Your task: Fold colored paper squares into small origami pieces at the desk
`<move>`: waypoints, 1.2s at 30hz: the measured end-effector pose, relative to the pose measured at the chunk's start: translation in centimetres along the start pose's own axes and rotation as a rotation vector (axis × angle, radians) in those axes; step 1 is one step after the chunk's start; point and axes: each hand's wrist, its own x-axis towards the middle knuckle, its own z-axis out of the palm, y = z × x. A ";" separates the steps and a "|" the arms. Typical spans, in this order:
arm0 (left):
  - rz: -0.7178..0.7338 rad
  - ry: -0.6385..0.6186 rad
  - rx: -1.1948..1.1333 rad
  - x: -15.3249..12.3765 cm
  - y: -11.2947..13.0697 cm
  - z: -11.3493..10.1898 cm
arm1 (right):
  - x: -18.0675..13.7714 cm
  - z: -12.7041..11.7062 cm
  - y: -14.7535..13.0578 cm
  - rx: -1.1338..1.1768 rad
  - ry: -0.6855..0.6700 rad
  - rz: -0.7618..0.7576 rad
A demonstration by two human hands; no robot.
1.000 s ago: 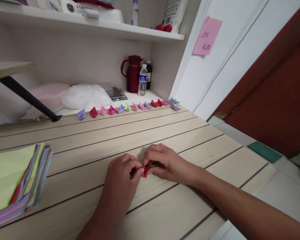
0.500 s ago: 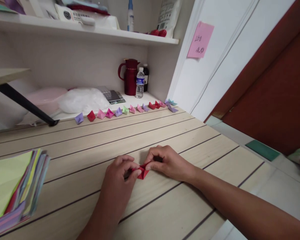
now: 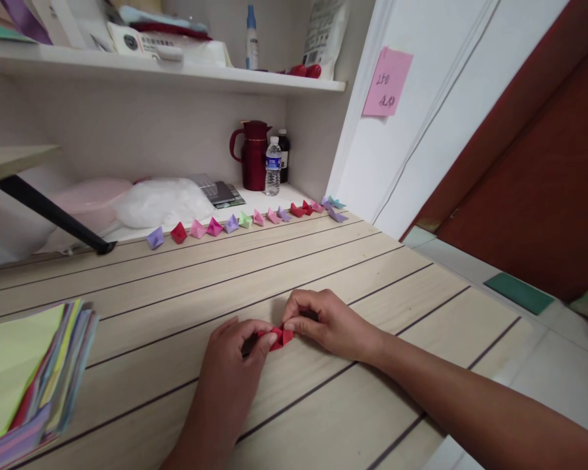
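Note:
A small folded piece of red paper (image 3: 277, 337) lies low over the wooden table (image 3: 323, 418), pinched from both sides. My left hand (image 3: 235, 362) grips its left end with thumb and fingertips. My right hand (image 3: 326, 323) pinches its right end, fingers curled. Most of the paper is hidden by my fingers.
A stack of coloured paper sheets (image 3: 27, 372) lies at the left edge. Several small folded paper shapes (image 3: 245, 220) stand in a row at the table's back edge. Behind them are a dark red jug (image 3: 252, 155), a water bottle (image 3: 273, 166) and a white bag (image 3: 163, 202).
My hands have shifted a little with the red paper between them; its shape between my fingers has changed slightly. The view has tilted a bit downward.

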 end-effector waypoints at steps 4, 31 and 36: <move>-0.076 -0.002 -0.148 0.0 0.5 -0.5 | 0.1 -0.1 0.4 0.247 -0.021 0.028; 0.016 -0.050 -0.277 -0.2 0.5 -0.2 | 0.2 1.1 -0.2 0.481 -0.056 0.121; 0.003 -0.056 -0.244 -0.1 0.4 -0.1 | 0.2 1.1 -0.2 0.504 -0.052 0.144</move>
